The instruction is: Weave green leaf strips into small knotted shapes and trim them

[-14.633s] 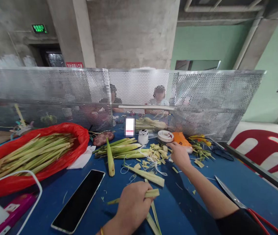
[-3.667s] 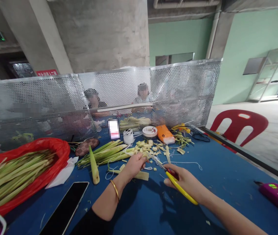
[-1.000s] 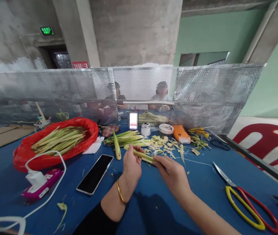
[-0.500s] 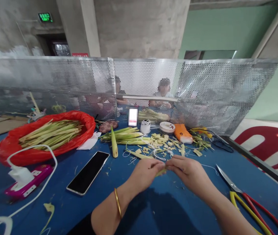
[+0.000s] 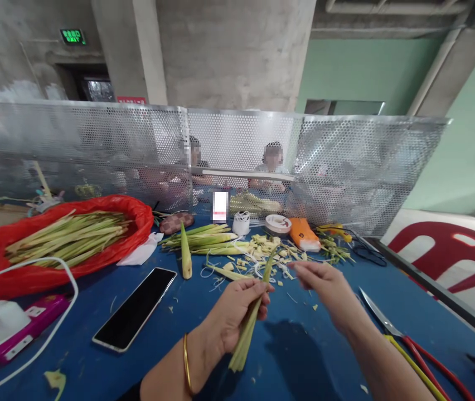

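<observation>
My left hand pinches the leaf strip right of the phone; my right hand, farther right, has fingertips together, contents unclear. I'm likely shaping it; continuing calls for a steady left pinch.

Blue tabletop: busy surface, pale scraps scattered across the middle!
Red bag: over on the left, brimming with stalks, purple power strip nearer.
Phone: flat, screen dark.
Far side: checkered pouch, green leaf bundle, tape roll, orange packet.
Scissors: out right, red and yellow handles.
</observation>
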Demonstrator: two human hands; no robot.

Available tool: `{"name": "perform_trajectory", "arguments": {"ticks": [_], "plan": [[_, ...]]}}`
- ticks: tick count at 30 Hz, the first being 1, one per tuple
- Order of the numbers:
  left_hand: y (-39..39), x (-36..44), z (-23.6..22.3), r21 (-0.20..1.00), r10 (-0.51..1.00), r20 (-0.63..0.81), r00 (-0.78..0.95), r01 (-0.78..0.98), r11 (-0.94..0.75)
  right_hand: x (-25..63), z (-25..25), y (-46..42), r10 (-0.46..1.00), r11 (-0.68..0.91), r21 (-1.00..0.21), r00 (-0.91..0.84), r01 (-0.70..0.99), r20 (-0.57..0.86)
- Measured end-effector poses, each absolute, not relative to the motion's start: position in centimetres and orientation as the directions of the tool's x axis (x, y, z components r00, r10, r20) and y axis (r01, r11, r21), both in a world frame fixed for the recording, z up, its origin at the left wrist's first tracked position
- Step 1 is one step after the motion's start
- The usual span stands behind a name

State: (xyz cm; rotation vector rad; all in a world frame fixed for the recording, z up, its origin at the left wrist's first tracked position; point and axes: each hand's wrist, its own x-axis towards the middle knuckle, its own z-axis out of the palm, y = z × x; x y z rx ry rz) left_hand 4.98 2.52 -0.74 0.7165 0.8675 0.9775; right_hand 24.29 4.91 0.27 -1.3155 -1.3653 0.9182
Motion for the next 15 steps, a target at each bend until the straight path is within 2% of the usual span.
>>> {"name": "perform_trajectory", "arguments": {"ticks": [3, 6, 15], "plan": [[2.3, 5.1, -0.8, 0.816, 0.897, -0.307, 0.319, -0.396, 0.420, 22.7, 0.0, 4.3, 0.986, 0.048, -0.998, -0.159, 0.030, 0.042], [2.0, 5.4, -0.9, 0.825, 0.881, -0.318, 0.350, -0.356, 0.439, 21.5, -0.1, 3.8, 0.984, 0.036, -0.995, -0.168, -0.095, 0.052], [1.3, 5.4, -0.7, 0.863, 0.829, -0.329, 0.452, -0.212, 0.458, 21.8, 0.1, 3.5, 0.976, 0.016, -0.992, -0.213, -0.125, 0.043]]}}
